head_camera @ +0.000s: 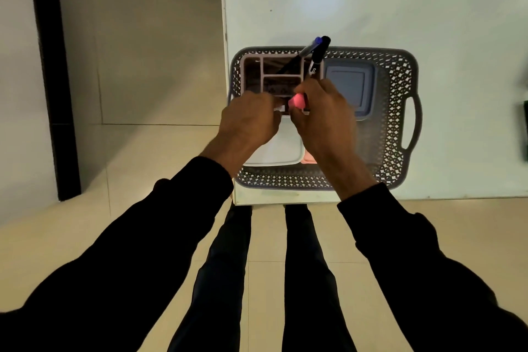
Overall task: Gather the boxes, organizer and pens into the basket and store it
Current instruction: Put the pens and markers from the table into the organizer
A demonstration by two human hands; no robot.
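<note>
A grey perforated basket (400, 111) sits on the white table (400, 8). Inside it at the back left stands a pink compartment organizer (251, 66) with a blue-capped pen (310, 47) leaning in it. A blue-grey lidded box (350, 84) lies at the back right, a white box (281, 148) at the front left, and a pink box (308, 158) peeks out beside it. My right hand (325, 120) grips a black marker (318, 57) and a pink-capped item (297, 100) over the organizer. My left hand (248, 120) is curled at the organizer's front edge; what it pinches is hidden.
The table's near edge (285, 203) is just in front of my legs. A tiled floor and a dark wall strip (48, 66) lie to the left. A dark object (524, 128) sits at the table's far right edge.
</note>
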